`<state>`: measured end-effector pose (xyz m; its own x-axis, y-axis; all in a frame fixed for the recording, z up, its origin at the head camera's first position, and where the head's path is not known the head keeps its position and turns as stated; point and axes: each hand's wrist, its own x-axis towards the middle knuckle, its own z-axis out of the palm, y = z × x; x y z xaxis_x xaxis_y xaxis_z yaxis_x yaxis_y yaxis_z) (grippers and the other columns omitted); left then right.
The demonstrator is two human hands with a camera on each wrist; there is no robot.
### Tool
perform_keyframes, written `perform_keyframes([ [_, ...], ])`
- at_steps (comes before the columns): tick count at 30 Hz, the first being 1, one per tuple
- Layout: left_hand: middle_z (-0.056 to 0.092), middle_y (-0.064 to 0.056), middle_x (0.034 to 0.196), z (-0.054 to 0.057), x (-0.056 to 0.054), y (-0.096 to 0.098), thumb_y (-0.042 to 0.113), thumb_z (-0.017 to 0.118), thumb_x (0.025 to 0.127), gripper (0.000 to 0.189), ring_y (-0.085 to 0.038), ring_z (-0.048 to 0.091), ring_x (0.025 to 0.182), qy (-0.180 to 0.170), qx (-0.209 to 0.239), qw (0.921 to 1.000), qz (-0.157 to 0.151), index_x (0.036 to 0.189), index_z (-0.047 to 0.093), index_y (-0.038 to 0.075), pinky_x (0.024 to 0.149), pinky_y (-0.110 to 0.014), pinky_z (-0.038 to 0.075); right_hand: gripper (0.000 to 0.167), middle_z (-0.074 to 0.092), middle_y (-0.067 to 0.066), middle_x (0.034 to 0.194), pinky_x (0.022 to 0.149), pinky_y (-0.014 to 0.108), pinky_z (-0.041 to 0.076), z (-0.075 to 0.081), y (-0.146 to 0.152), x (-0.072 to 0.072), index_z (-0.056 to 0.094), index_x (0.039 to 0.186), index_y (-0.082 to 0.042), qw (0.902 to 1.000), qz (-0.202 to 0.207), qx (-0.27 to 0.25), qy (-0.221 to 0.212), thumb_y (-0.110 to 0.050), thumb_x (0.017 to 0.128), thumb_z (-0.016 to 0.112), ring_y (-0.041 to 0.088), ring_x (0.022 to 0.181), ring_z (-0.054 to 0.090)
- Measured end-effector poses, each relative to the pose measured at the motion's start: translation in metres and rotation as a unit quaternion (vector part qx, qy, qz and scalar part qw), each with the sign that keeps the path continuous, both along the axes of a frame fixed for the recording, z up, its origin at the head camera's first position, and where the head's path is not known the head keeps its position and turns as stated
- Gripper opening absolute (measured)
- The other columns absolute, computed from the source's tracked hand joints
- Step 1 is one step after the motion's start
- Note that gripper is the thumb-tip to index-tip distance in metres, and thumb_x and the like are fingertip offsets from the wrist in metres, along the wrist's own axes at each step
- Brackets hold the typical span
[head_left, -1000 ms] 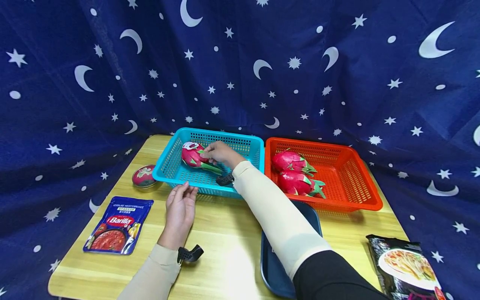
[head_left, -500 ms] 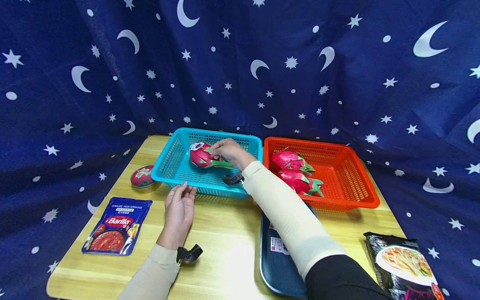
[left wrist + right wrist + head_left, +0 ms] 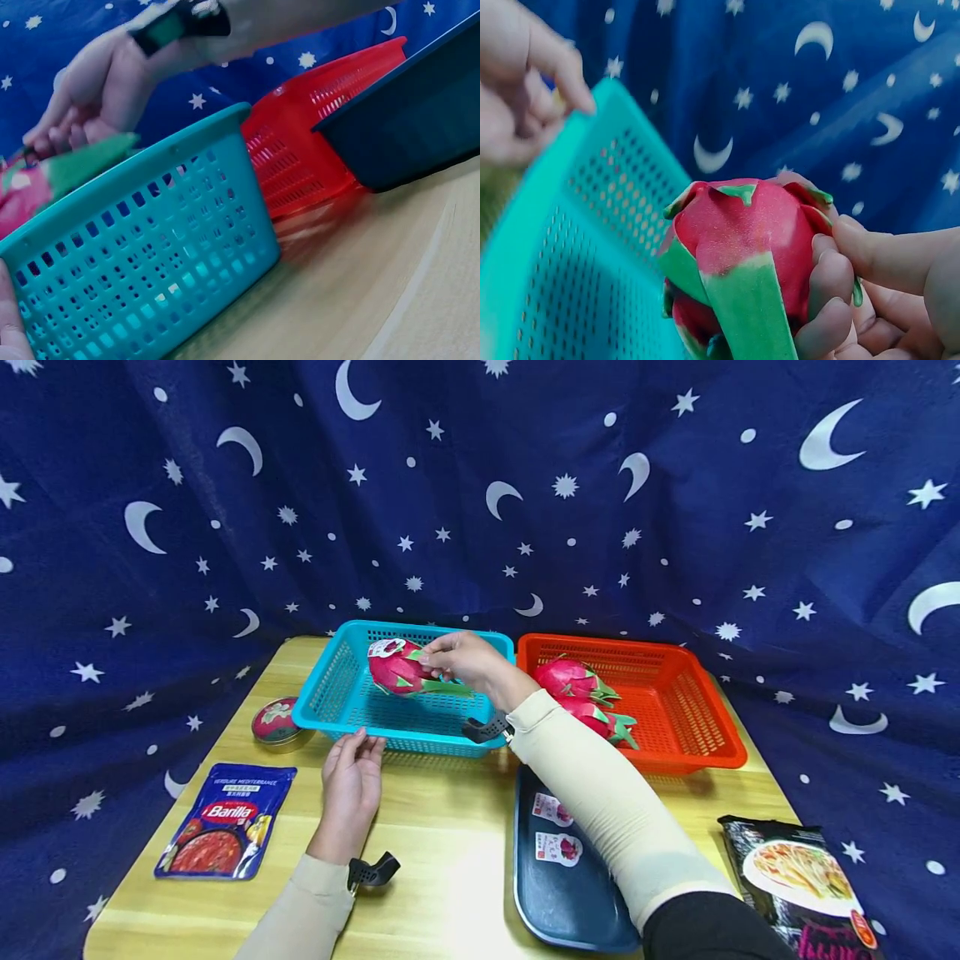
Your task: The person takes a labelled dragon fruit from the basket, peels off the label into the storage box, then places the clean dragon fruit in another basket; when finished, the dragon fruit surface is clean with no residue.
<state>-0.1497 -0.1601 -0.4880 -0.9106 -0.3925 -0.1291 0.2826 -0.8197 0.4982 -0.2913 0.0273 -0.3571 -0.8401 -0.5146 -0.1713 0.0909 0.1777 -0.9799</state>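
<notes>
My right hand (image 3: 472, 664) holds a pink dragon fruit (image 3: 395, 670) with green leaf tips, thumb and fingers on its side. The fruit is over the turquoise basket (image 3: 405, 742), and a white label (image 3: 386, 647) sits on its left end. In the right wrist view, fingers curl against the fruit's right side (image 3: 780, 225). My left hand (image 3: 352, 781) pinches the basket's front rim, its thumb on top and fingers below. The left wrist view shows the fruit's green leaf (image 3: 90, 165) above the rim, with most of the fruit cut off.
A red basket (image 3: 705, 760) with two dragon fruits (image 3: 566, 679) stands right of the turquoise one. Beneath the right forearm lies a dark blue tray (image 3: 555, 910) with two labels (image 3: 558, 848). A round tin (image 3: 276, 723), a Barilla pouch (image 3: 225, 822) and a black noodle packet (image 3: 798, 881) lie around.
The right hand has moved the dragon fruit slightly right and up within the basket. With the forearm shifted right, labels on the tray have come into view. The left hand keeps its place.
</notes>
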Motion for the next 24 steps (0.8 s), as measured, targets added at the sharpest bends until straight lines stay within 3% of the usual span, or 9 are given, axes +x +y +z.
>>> perform_keyframes([
  [5,0.061,-0.012,0.089,-0.001,0.002,0.0,-0.004,0.056,0.107,0.014,-0.022,0.062,0.085,0.006,0.001,1.0,0.0,0.093,0.058,-0.001,0.091,-0.033,0.058,0.013,0.066,0.007,0.089,0.064,0.027,0.047,0.011,0.007,0.027,0.071,0.114,0.005,0.9993,0.024,-0.028,0.008,-0.003,0.103,0.067,0.02,0.076,0.058],
  [9,0.061,-0.012,0.089,-0.001,0.001,0.001,-0.006,0.054,0.107,0.017,-0.022,0.063,0.084,0.004,0.007,1.0,0.001,0.091,0.058,-0.001,0.091,-0.034,0.058,0.01,0.065,0.005,0.082,0.062,0.027,0.045,0.011,0.019,0.051,0.071,0.11,0.005,0.9968,0.047,-0.063,0.013,0.003,0.102,0.066,0.021,0.073,0.058],
  [15,0.057,-0.009,0.085,-0.001,0.0,0.0,-0.008,0.048,0.108,0.03,-0.018,0.058,0.079,0.003,-0.007,1.0,0.004,0.08,0.055,0.002,0.079,-0.027,0.056,0.01,0.065,0.005,0.08,0.062,0.027,0.045,-0.002,0.039,0.087,0.072,0.105,0.003,0.9919,0.093,-0.085,0.015,0.007,0.1,0.064,0.023,0.071,0.055],
  [19,0.057,-0.006,0.088,-0.002,0.001,-0.003,-0.001,0.052,0.109,0.025,-0.012,0.055,0.073,-0.02,-0.038,0.999,-0.017,0.085,0.053,0.005,0.07,-0.022,0.056,0.009,0.066,0.006,0.081,0.065,0.028,0.049,-0.012,0.051,0.107,0.072,0.106,0.003,0.9899,0.12,-0.074,0.015,0.005,0.1,0.065,0.022,0.072,0.057],
  [24,0.063,-0.007,0.088,-0.004,0.003,-0.009,0.006,0.062,0.107,0.014,-0.015,0.065,0.075,-0.051,-0.052,0.9963,-0.046,0.094,0.056,0.005,0.076,-0.025,0.06,0.01,0.066,0.007,0.081,0.063,0.027,0.048,-0.026,0.064,0.125,0.071,0.108,0.007,0.9866,0.148,-0.069,-0.008,0.006,0.099,0.065,0.02,0.072,0.057],
])
